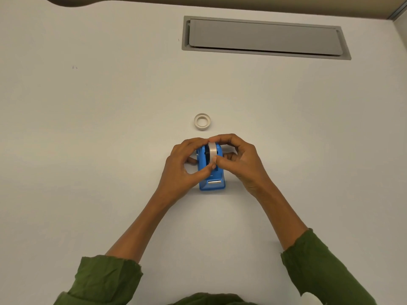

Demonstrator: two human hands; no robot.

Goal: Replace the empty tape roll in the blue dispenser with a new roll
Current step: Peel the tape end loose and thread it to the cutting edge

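Observation:
The blue dispenser (211, 176) stands on the white table, its metal cutter facing me. A roll of clear tape (212, 151) sits upright in its slot on a black hub. My left hand (185, 166) and my right hand (237, 158) close around the roll from either side, thumbs and fingertips pinching it at the top and front. A thin whitish tape ring (202, 121) lies flat on the table just beyond the dispenser, apart from both hands.
A grey rectangular cable hatch (264, 38) is set into the white table (88, 128) at the back right. The table's far edge curves at the top left. Green sleeves cover both forearms near the bottom.

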